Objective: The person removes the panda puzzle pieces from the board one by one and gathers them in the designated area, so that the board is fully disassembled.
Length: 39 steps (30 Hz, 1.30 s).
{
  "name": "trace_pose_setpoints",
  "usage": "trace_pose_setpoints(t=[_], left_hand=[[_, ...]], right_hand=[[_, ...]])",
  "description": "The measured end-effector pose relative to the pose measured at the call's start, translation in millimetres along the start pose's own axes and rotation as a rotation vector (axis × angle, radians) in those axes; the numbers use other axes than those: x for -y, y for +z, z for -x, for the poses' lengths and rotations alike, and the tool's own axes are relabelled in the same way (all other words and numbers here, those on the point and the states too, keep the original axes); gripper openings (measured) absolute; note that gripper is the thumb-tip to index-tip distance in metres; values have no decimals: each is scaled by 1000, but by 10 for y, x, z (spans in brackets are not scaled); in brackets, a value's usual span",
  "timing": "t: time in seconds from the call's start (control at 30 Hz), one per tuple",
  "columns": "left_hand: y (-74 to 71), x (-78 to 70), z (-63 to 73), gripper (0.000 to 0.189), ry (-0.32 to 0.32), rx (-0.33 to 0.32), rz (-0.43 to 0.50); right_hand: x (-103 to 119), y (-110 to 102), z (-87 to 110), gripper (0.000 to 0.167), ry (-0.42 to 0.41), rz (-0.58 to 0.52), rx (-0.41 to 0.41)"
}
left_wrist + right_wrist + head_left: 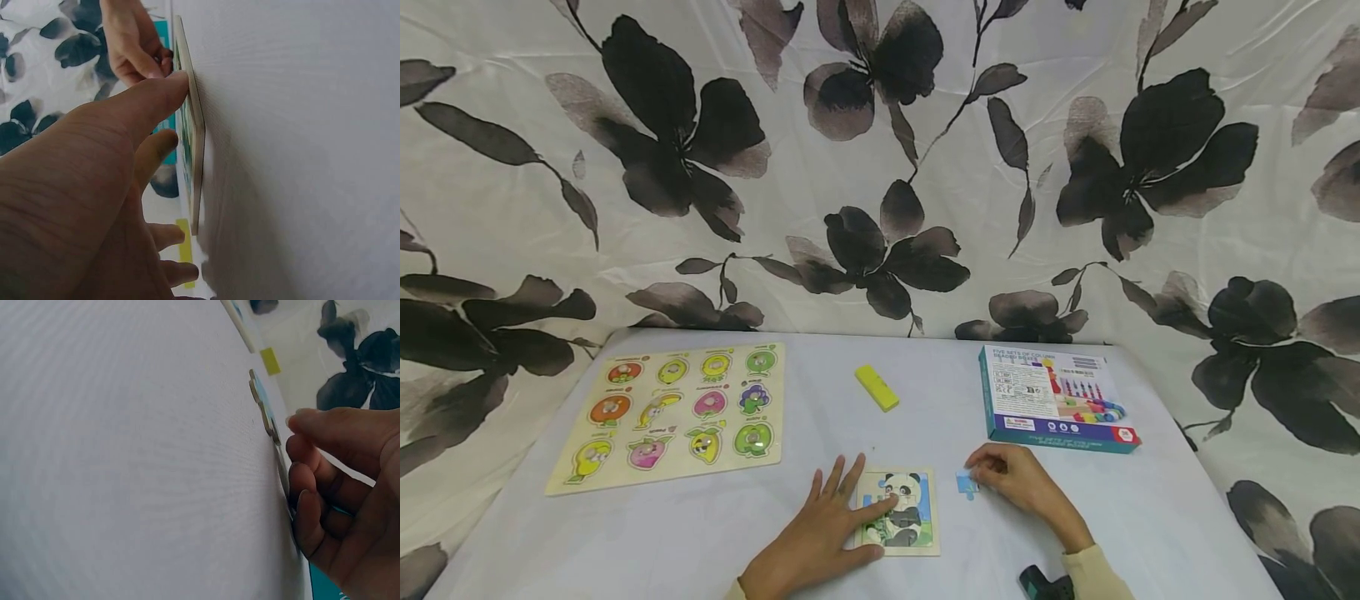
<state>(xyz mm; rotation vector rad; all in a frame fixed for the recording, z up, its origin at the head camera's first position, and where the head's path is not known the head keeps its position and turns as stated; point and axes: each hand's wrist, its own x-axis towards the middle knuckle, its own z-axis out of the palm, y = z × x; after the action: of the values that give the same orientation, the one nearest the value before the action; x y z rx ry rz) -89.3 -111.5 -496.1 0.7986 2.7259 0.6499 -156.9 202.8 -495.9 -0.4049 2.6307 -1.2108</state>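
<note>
My left hand (823, 533) lies spread out, with its thumb and index finger over the left side of a small wooden panda jigsaw puzzle (917, 537). In the left wrist view, the thumb tip presses at the near edge of the puzzle board (195, 125). Right of the board, a loose blue puzzle piece (966, 485) lies flat on the white tabletop. My right hand (1018, 482) has its fingers loosely curled beside that piece. Seen from the right wrist, thumb and index fingertip hover just off the end of the piece (262, 403), with nothing between them.
A wooden board of fruit pictures (681, 408) lies at the back left. A yellow block (877, 388) sits at the back middle. Behind my right hand is a boxed set (1052, 396). A floral cloth (880, 167) hangs behind the table.
</note>
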Motion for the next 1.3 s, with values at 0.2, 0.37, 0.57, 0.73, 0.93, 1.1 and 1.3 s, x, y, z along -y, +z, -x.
trace_pose_setpoints(t=[0.2, 0.37, 0.57, 0.73, 0.93, 1.1, 1.3], left_hand=[[-16, -7, -1, 54, 18, 14, -9], [-27, -10, -1, 54, 23, 17, -27], [-22, -3, -11, 54, 35, 2, -50], [-11, 16, -18, 53, 43, -4, -56], [-26, 12, -17, 53, 43, 8, -41], [-34, 12, -7, 54, 43, 10, -48], [-21, 18, 1, 54, 47, 11, -51]], right_hand=[[129, 57, -72, 12, -68, -49, -18], [312, 186, -203, 15, -149, -97, -3], [480, 383, -334, 18, -220, -149, 66], [518, 546, -397, 20, -285, -143, 116], [517, 678, -401, 20, -329, -124, 155], [523, 727, -404, 17, -364, -78, 149], [522, 746, -398, 15, -390, -15, 151]])
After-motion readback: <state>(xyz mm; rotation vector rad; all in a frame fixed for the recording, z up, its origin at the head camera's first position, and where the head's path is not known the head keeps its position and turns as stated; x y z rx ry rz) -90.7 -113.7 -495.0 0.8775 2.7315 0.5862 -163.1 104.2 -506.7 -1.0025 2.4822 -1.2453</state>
